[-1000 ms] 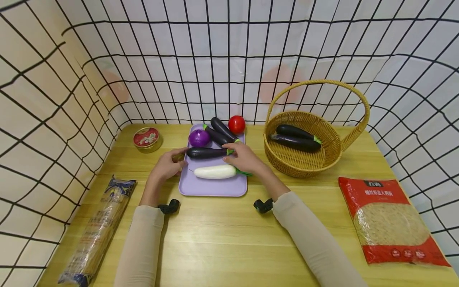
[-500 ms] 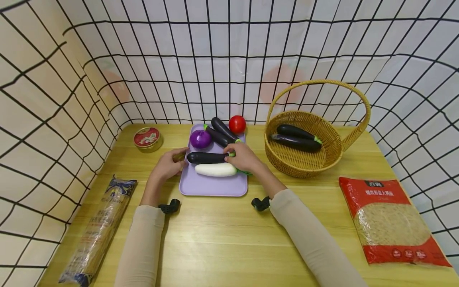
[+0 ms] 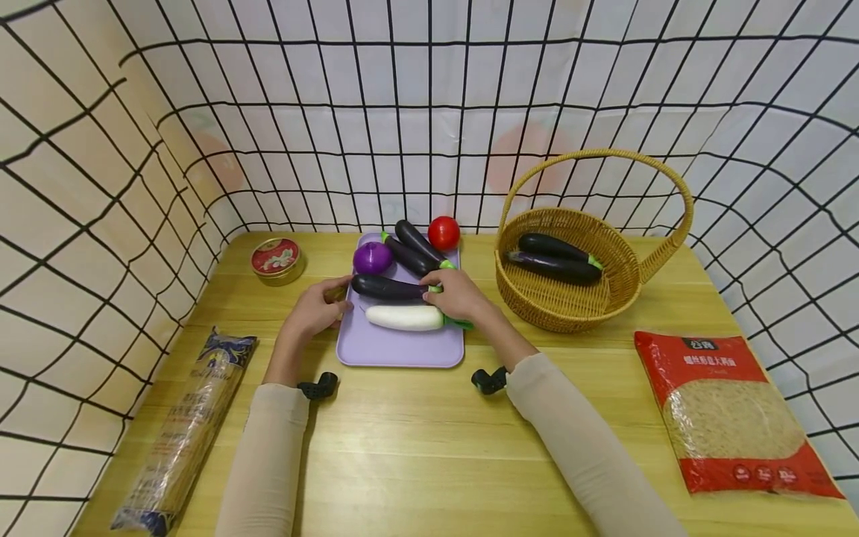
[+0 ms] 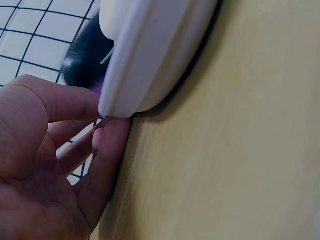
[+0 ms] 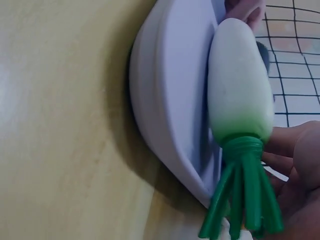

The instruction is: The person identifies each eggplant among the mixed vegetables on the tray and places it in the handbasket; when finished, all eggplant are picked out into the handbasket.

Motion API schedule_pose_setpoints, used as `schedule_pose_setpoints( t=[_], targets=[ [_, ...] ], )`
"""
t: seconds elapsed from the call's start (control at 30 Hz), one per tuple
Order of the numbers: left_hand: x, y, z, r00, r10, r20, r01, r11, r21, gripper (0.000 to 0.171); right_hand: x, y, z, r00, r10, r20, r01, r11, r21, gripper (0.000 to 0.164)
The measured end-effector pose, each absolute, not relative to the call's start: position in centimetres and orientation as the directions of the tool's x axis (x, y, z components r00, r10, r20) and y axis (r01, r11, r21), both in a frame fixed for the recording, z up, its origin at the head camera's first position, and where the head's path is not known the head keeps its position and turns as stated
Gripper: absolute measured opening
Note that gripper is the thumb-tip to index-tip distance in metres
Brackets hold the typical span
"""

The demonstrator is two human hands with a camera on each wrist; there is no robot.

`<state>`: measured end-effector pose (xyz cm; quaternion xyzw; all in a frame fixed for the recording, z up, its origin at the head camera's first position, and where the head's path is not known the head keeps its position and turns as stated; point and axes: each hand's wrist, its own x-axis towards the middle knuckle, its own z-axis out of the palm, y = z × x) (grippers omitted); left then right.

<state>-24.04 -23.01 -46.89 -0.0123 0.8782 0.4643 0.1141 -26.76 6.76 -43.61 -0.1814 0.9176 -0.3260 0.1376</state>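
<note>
A purple tray (image 3: 396,352) lies in the middle of the table. My left hand (image 3: 315,307) pinches its left edge; in the left wrist view the thumb and fingers meet around the tray's rim (image 4: 142,65). My right hand (image 3: 458,294) holds the green stem end of a dark eggplant (image 3: 388,287) lying crosswise over the tray. Just nearer to me is a white radish (image 3: 405,318), its green leaves (image 5: 247,185) reaching past the tray's right side. A purple onion (image 3: 373,258) and two more eggplants (image 3: 411,257) fill the far part, beside a red tomato (image 3: 444,233).
To the right stands a wicker basket (image 3: 570,313) with a tall handle and two eggplants (image 3: 557,257) inside. A red pasta bag (image 3: 734,414) lies front right, a long noodle pack (image 3: 191,432) on the left. A round tin (image 3: 277,261) sits back left; black wire grid (image 3: 429,104) encloses the table.
The held eggplant came toward me against the radish, then tilted back toward the onion with its left end raised in the view. The left hand stays at the tray edge.
</note>
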Motion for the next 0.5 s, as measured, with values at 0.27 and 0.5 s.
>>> schedule_pose_setpoints(
  t=[0.27, 0.5],
  targets=[
    [-23.9, -22.9, -46.8, -0.972, 0.075, -0.224, -0.14, 0.582, 0.801, 0.06, -25.7, 8.3, -41.9, -0.911, -0.408, -0.067, -0.272, 0.714, -0.646, 0.037],
    [-23.9, -22.8, -46.6, -0.969, 0.072, -0.236, -0.148, 0.595, 0.79, 0.06, -24.2, 11.3, -40.3, -0.918, -0.396, 0.012, -0.305, 0.687, -0.66, 0.037]
  ],
)
